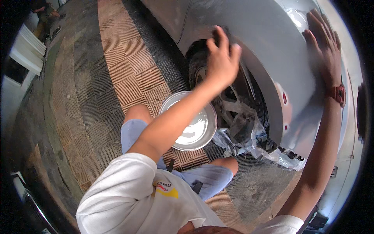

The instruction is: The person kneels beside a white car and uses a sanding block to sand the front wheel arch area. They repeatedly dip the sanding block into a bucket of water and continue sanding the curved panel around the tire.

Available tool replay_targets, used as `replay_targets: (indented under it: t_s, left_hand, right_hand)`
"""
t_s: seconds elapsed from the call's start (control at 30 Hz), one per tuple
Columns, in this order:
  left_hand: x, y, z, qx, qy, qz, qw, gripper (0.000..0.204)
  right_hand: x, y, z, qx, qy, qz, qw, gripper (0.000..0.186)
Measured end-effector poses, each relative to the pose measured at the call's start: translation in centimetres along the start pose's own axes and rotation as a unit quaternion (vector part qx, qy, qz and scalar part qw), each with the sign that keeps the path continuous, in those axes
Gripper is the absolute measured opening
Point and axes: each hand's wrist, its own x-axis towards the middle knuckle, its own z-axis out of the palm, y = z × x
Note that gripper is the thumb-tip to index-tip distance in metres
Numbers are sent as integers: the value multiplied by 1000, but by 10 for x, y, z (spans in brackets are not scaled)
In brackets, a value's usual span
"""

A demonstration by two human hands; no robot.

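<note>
My left hand [224,62] is raised at the wheel arch of a grey car body [257,35]. Its fingers are apart and slightly bent, and I see nothing in them. Whether the fingertips touch the panel I cannot tell. Farther right, my right hand [326,50] lies flat on the upper part of the same panel, fingers stretched out. A red watch [339,95] is on that wrist. Below my left forearm stands a round metal basin [212,134] with shiny liquid in it, partly hidden by the arm.
The car's wheel [231,95] sits under the arch, with crumpled clear plastic sheeting [253,132] over its lower part and on the floor. My bent knees flank the basin. Ridged floor tiles [128,58] run to the left. Another person [46,13] is at the far left.
</note>
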Motion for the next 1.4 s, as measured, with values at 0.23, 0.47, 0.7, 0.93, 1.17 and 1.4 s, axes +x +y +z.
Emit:
replay_targets:
  t_s: [0.23, 0.47, 0.7, 0.93, 1.17, 1.4]
  left_hand:
    - [65, -103, -37, 17, -3, -131, 991, 90]
    - [15, -37, -21, 32, -12, -39, 999, 91]
    - [-75, 21, -39, 22, -191, 9, 981, 91]
    - [-159, -93, -125, 195, -170, -162, 952, 88]
    - [-192, -176, -159, 10, -343, -269, 900, 64]
    - [-156, -191, -164, 209, -432, 22, 877, 55]
  right_hand:
    - [18, -63, -67, 151, -83, 124, 977, 61]
    - [5, -52, -64, 136, -84, 118, 980, 60]
    - [-4, -29, -73, 328, -35, 234, 915, 52]
    - [-135, -356, -84, 651, -225, 244, 683, 53]
    - [-206, -532, -51, 686, -296, 442, 497, 87]
    - [-202, -574, 34, 502, -623, 249, 546, 82]
